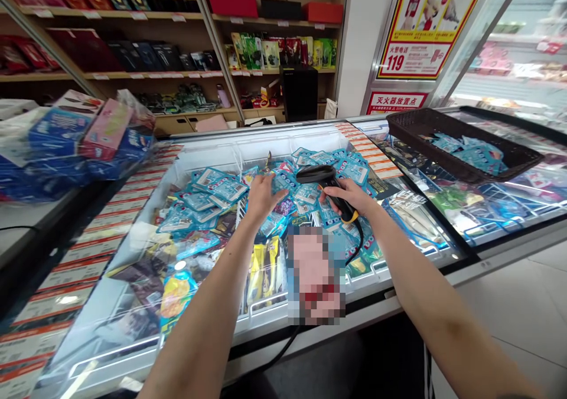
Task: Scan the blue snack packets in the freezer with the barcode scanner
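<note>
My right hand [348, 197] is wrapped round the grip of a black and yellow barcode scanner [322, 177], held above a spread of blue flat packets [224, 187]. The scanner's head points left, toward my other hand. My left hand [263, 197] reaches over the packets with thumb and fingers apart, holding nothing I can see. Its fingertips are close to the packets; whether they touch is unclear. The packets lie in loose overlapping piles on the glass top of a freezer [208, 142]. From the scanner's grip a black cable [358, 242] hangs down.
Through the glass, yellow ice-cream wrappers [266, 269] show in wire baskets. A dark brown tray [465, 145] with more blue packets stands at the right. Bagged blue and pink boxes [106, 127] sit at the left. Stocked shelves [274, 24] line the back. A pixelated patch hides the front middle.
</note>
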Action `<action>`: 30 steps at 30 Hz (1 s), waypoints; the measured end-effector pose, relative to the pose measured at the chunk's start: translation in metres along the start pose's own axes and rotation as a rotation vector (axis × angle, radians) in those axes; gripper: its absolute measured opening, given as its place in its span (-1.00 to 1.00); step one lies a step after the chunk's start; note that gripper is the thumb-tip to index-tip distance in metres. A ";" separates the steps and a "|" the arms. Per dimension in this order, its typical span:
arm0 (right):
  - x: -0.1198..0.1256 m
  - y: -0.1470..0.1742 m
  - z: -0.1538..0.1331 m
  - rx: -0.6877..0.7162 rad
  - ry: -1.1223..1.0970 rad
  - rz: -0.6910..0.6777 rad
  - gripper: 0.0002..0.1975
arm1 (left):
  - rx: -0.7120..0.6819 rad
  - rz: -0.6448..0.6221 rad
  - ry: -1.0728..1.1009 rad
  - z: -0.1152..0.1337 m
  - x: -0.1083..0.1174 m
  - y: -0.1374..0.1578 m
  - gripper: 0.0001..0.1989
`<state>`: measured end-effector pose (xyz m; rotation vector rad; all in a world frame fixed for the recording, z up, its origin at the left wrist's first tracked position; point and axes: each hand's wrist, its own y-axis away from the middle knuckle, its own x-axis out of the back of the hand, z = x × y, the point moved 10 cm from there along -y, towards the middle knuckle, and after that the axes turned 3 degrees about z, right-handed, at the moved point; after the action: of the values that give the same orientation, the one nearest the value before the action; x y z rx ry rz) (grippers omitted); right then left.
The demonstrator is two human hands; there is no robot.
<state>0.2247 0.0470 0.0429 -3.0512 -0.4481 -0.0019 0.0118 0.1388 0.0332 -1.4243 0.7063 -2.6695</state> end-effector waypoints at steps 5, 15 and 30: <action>-0.001 0.000 0.000 -0.014 0.014 0.006 -0.60 | 0.138 0.283 0.318 -0.027 0.033 0.022 -0.64; -0.007 0.004 -0.002 0.002 0.031 -0.032 -0.61 | 0.236 0.308 0.801 -0.044 0.025 0.025 -0.32; -0.016 0.007 -0.005 -0.007 0.045 -0.072 -0.62 | 0.068 0.320 0.807 -0.036 0.022 0.021 -0.23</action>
<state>0.2117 0.0354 0.0473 -3.0326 -0.5561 -0.0745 -0.0334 0.1283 0.0246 -0.1326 0.7665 -2.8880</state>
